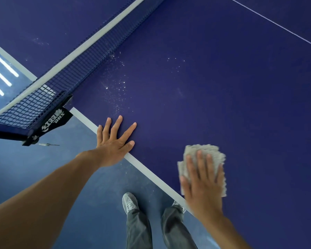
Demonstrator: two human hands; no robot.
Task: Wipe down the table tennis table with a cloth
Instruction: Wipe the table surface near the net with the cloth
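A folded grey terry cloth (203, 159) is pressed flat by the right hand (203, 187) near the white edge line of the dark blue table tennis table (223, 87). The left hand (115, 141) is spread flat beside the dark mesh net (61, 83); white specks (118, 90) are scattered nearby.

cloth (203, 159) on table (223, 87), net (61, 83) left

Single head view: set above the table (223, 87) at its near side edge, just right of the net (75, 69), facing steeply down and across the surface, floor (34, 177) and a shoe (130, 203) at bottom, close range.
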